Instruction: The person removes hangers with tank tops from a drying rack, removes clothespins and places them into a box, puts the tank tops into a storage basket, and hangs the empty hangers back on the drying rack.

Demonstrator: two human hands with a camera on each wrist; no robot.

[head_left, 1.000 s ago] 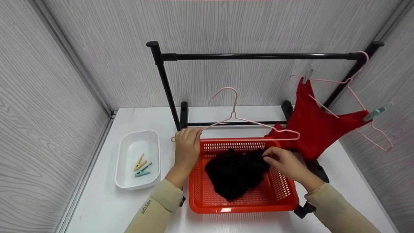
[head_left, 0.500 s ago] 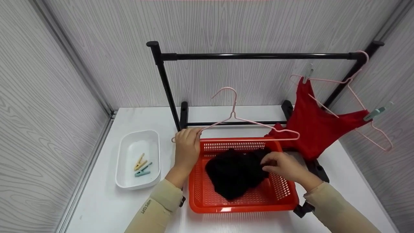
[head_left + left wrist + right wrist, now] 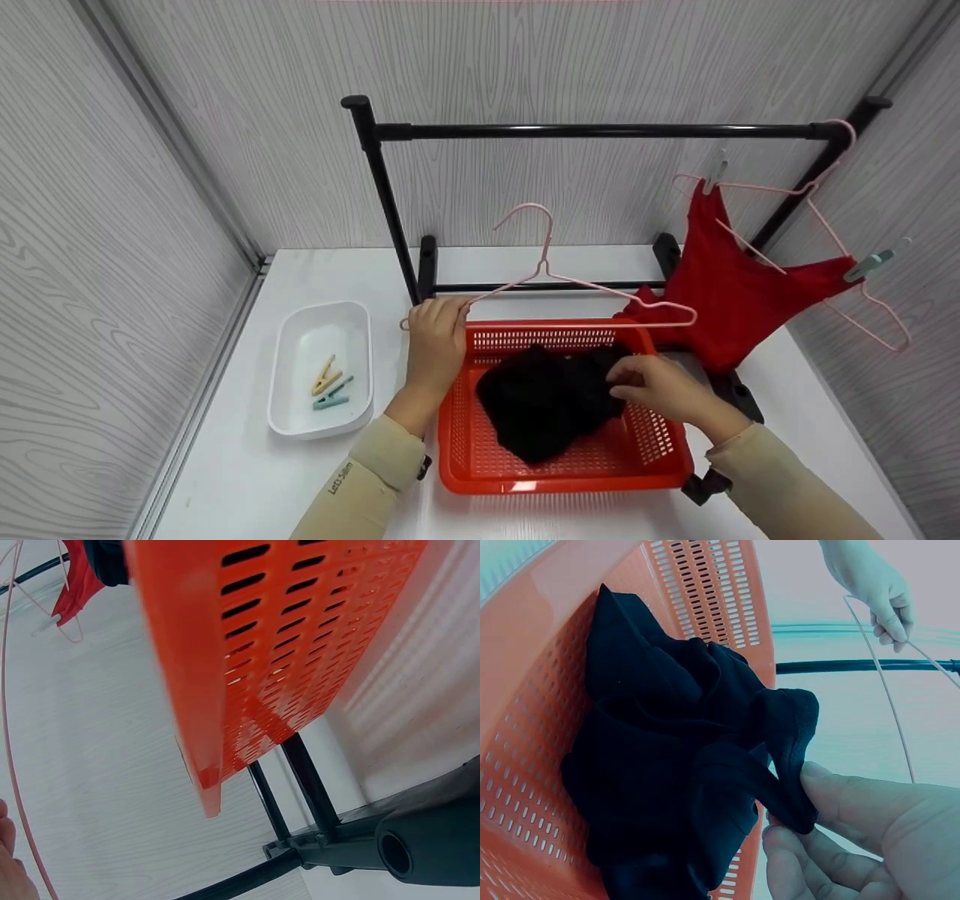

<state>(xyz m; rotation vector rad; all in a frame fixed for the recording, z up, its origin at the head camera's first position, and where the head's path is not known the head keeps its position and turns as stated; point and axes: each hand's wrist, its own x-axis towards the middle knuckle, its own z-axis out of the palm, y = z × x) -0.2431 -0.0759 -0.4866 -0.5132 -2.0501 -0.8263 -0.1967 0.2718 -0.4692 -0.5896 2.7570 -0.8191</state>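
My left hand (image 3: 435,341) grips a pink wire hanger (image 3: 550,232) at its left end, hook up, over the back rim of a red perforated basket (image 3: 525,486). A crumpled black garment (image 3: 540,405) lies in the basket. At its right side, my right hand (image 3: 660,386) pinches the garment's edge between thumb and fingers; the right wrist view shows a folded band of the black cloth (image 3: 795,765) in that pinch. The left wrist view has mostly the basket's outer wall (image 3: 285,637), with fingertips (image 3: 7,832) at its left edge.
A black rack (image 3: 600,130) stands behind. At its right end a second pink hanger (image 3: 825,223) carries a red garment (image 3: 720,292) held by pale green clothespins (image 3: 870,264). To the left, a white tray (image 3: 322,334) holds yellow (image 3: 325,380) and teal clothespins (image 3: 331,402).
My right hand has shifted slightly down and to the left over the garment, then stayed almost still. The left hand and hanger have barely moved.
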